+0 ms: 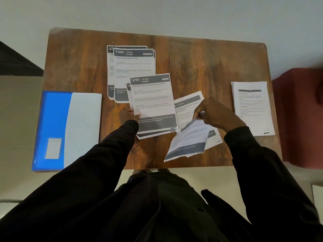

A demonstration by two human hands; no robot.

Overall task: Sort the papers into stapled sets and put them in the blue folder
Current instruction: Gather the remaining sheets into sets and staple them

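The fingers (200,110) of the right hand (215,113) pinch the upper edge of a loose sheet (187,141) and hold it curled up off the bench (201,63). My guess is that it is being peeled back so the page below can be checked against it. That page, the knives sheet (187,104), lies slanted under the wrist. It is headed "KITCHEN", and what shows of its title reads "Cleaned Knives and Cutting ...ds by Zone".

The left hand (129,113) grips the left edge of the 3791 set (153,102), thumb on top and the other fingers tucked beneath. It looks like a steadying hold that keeps several sheets together, since their lower edges fan out just below. The header reads "3791 KITCHEN", above a title about refilling dish soap into pump bottles.

Further back lies the 1426 pile (134,67), also marked "KITCHEN", which overlaps a sheet numbered "27…". A white stack (251,109) sits near the right edge, its print too small to read.

The blue folder (54,119) lies shut and flat at the near left corner, well apart from both hands. Its small white label is unreadable. I cannot tell whether any set is stapled.
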